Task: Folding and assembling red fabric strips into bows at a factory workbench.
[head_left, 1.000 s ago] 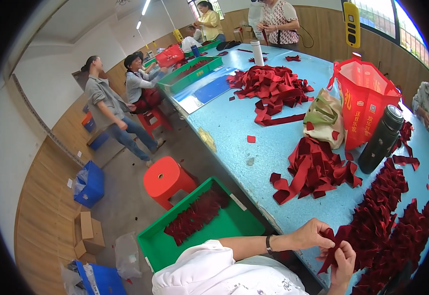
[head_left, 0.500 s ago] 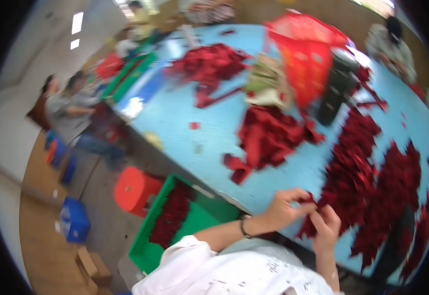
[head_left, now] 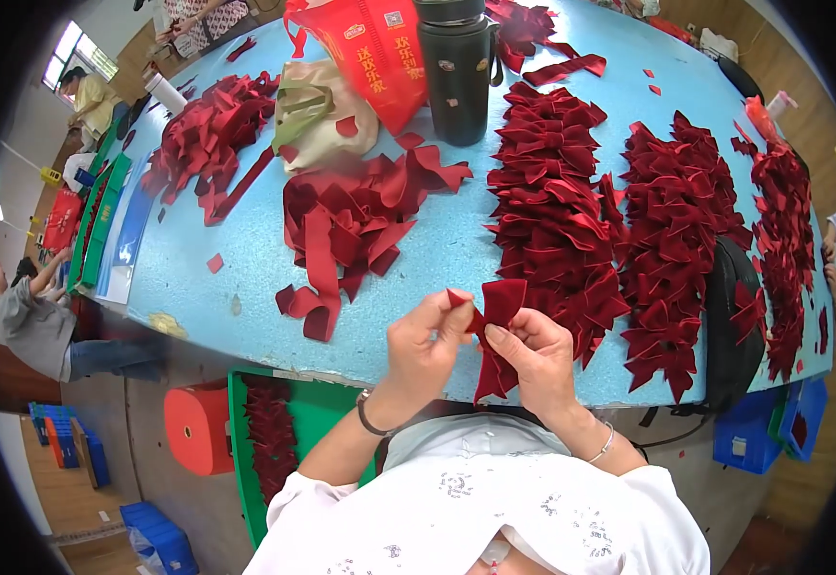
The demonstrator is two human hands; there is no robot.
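Between my two hands is a dark red ribbon bow (head_left: 502, 305), held just above the table's near edge. My left hand (head_left: 424, 345) pinches one pointed end of it between thumb and fingertips. My right hand (head_left: 536, 359) grips its middle, the thumb pressed on the ribbon. One loop stands up and a tail hangs below my right fingers. Right beyond my hands, a long row of finished red bows (head_left: 552, 220) lies on the blue table (head_left: 236, 287). To the left of it is a loose heap of red ribbon strips (head_left: 351, 216).
More bow rows (head_left: 672, 259) lie to the right, beside a black bag (head_left: 736, 326). A dark flask (head_left: 456, 77), a red bag (head_left: 370, 57) and a cloth bag (head_left: 327, 139) stand farther back. A green crate (head_left: 245, 460) and red stool (head_left: 197, 428) are below left. A co-worker (head_left: 34, 321) sits left.
My view has swung to the right, so the table and bow rows sit more centrally. The ribbon between my hands now shows as a bow with a raised loop.
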